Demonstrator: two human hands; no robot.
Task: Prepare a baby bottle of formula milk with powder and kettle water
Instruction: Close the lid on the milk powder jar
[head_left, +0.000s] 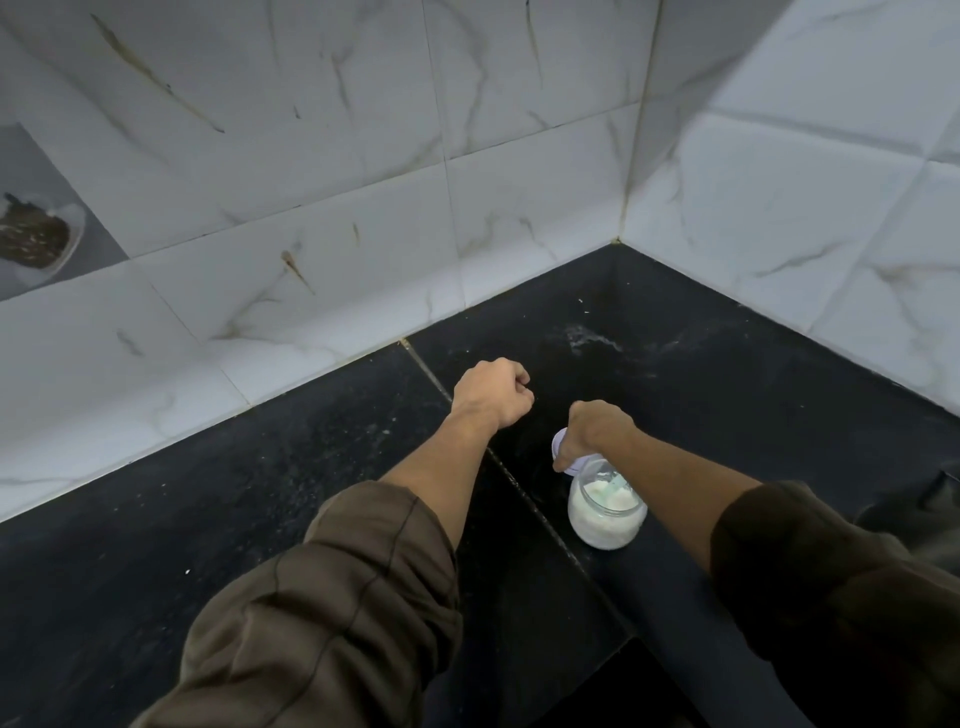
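At the far left, a white bowl (39, 241) with brown content sits in a wall niche. The left hand (491, 392) is curled into a fist over the black, speckled stone counter (208, 519), and nothing shows in it. The right hand (597, 428) grips a round white lid (561, 447) at the mouth of a clear round jar (605, 519). The jar stands on the counter and holds white powder (602, 527) and a pale green scoop (612, 490). Glossy marble-pattern tiles (831, 208) rise on the right.
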